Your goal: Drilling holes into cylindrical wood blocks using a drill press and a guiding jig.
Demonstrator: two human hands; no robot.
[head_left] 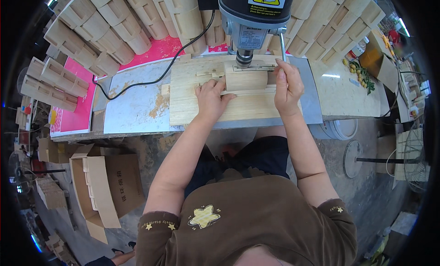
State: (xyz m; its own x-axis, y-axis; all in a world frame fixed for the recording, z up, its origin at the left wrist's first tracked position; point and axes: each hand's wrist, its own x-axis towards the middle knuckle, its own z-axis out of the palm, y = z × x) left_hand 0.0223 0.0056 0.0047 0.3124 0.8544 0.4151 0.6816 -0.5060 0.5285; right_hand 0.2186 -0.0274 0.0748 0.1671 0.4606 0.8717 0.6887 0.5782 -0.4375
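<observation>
A bench drill press (254, 19) stands before me, its metal chuck (244, 59) directly over a pale, rounded wooden piece (247, 81). This piece lies on a flat wooden board (197, 111). My left hand (211, 99) rests at the piece's left end, fingers bent against it and thumb stretched along the board. My right hand (288, 87) is raised at the right of the piece, closed around the lower end of the drill's metal lever (283, 47). Whether the drill bit enters the wood is hidden.
Stacks of slotted wooden cylinders (85, 28) line the back left; more stacks (341, 25) stand back right. A black cable (151, 83) curves over the left worktop. An open cardboard box (107, 188) and a white bucket (337, 127) stand on the floor. A fan (415, 151) is at right.
</observation>
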